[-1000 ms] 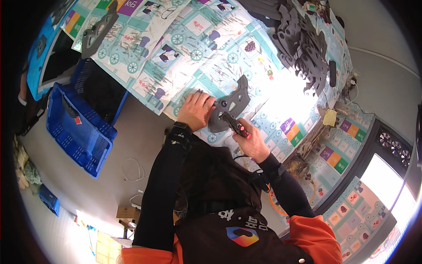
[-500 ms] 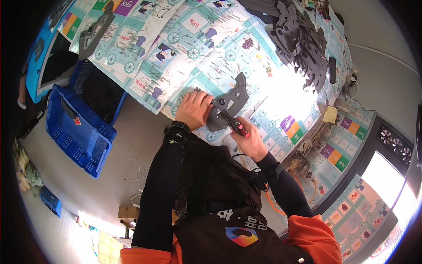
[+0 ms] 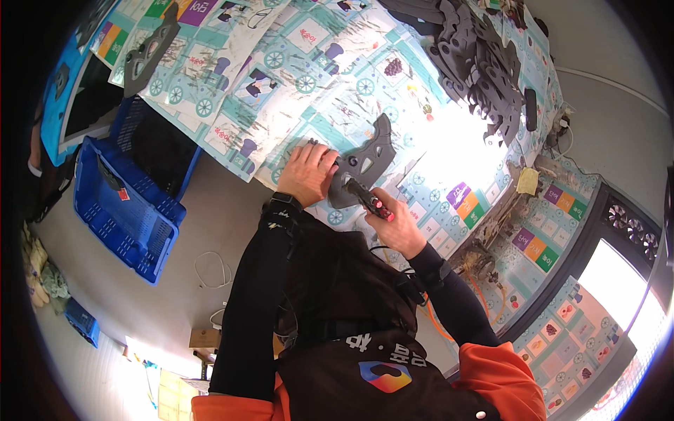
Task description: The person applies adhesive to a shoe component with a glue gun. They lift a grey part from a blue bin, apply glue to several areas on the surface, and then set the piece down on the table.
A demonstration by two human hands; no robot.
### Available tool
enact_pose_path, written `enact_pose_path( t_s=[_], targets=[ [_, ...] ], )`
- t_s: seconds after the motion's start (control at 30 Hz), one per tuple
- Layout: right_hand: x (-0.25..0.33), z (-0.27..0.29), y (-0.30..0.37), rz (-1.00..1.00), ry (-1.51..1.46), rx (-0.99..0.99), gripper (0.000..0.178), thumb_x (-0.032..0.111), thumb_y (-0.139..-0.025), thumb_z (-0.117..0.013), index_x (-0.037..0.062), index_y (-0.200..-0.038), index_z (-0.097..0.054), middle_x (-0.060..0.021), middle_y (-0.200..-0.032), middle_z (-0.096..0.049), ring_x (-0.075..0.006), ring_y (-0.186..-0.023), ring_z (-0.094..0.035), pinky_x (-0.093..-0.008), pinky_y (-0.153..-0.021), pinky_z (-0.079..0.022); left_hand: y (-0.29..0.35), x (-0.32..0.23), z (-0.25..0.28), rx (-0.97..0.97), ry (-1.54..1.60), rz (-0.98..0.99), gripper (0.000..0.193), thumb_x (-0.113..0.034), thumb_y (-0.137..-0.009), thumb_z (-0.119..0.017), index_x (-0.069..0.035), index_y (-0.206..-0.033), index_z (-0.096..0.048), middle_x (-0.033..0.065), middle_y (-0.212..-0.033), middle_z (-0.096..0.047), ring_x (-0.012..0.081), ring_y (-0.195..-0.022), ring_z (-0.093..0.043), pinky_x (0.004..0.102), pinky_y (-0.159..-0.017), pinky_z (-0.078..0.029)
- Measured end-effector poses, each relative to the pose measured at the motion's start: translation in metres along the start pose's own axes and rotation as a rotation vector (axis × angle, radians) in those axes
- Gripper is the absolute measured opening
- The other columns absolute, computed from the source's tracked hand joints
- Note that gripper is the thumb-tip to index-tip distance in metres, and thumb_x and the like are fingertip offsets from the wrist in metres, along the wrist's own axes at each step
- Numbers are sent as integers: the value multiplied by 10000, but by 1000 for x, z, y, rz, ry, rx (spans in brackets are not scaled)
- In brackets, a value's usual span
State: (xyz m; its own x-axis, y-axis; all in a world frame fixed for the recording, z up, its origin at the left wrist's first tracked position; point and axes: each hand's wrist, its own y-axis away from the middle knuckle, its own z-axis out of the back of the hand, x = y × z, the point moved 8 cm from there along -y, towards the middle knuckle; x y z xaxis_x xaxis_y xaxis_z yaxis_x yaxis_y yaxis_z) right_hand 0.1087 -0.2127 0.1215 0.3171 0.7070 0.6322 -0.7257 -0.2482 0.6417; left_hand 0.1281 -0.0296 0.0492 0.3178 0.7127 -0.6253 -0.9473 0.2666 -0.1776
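A dark grey moulded plastic part (image 3: 373, 161) with cut-out openings lies at the near edge of the patterned table. My left hand (image 3: 307, 173) is closed on its left end, fingers over the top. In my right hand (image 3: 400, 223) is a pair of red-handled pliers (image 3: 366, 198), held closed around the grips. Their jaws reach the lower part of the grey piece, close to my left fingers. Whether the jaws bite on an edge is too small to tell.
Many similar grey parts (image 3: 477, 70) are heaped at the back right of the table. Another grey part (image 3: 152, 52) lies at the far left. Blue plastic crates (image 3: 126, 210) stand below the table's left side. An orange cable (image 3: 439, 323) hangs near my right forearm.
The pliers have shifted slightly left with my right hand, and their jaws sit lower on the grey part. The part has moved very little; my left hand stays on it.
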Motion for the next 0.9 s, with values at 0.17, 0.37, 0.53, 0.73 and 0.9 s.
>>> enact_pose_path(
  t_s=[0.17,0.37,0.53,0.73,0.9],
  targets=[
    [0,-1,2,-3,7,6,296,55,-812,-599,-4,-1103,-606,-270,-780,-605,-498,-796,-639,-504,-712,-493,1,1,-2,15,-22,6,272,-248,-1011,-621,-103,-1240,-643,93,-1146,-615,321,-1091,-602,464,-970,-447],
    [-4,-1,6,8,4,11,280,89,-843,-677,-5,-1100,-618,-179,-748,-577,-335,-671,-558,-427,-690,-483,1,1,-2,26,-42,4,282,-256,-1011,-624,-101,-1246,-645,95,-1139,-611,318,-1086,-601,464,-972,-445],
    [-5,-3,9,-22,23,49,238,79,-825,-667,-5,-1043,-618,-187,-743,-582,-340,-667,-583,-424,-676,-481,0,0,-2,29,-47,4,284,-245,-1003,-641,-99,-1246,-645,98,-1138,-610,321,-1084,-601,464,-970,-446],
    [-12,-2,12,-36,29,58,231,80,-822,-661,3,-1036,-620,-172,-733,-596,-330,-656,-598,-423,-663,-479,-2,-3,1,12,-41,-1,278,-238,-997,-650,-91,-1233,-652,103,-1139,-614,323,-1079,-601,460,-963,-449],
    [-21,-2,14,-58,4,42,232,89,-825,-663,9,-1039,-622,-152,-741,-612,-300,-673,-620,-409,-680,-493,-1,-2,0,19,-27,7,274,-237,-997,-648,-89,-1228,-656,106,-1140,-618,328,-1078,-601,462,-958,-450]
  ],
)
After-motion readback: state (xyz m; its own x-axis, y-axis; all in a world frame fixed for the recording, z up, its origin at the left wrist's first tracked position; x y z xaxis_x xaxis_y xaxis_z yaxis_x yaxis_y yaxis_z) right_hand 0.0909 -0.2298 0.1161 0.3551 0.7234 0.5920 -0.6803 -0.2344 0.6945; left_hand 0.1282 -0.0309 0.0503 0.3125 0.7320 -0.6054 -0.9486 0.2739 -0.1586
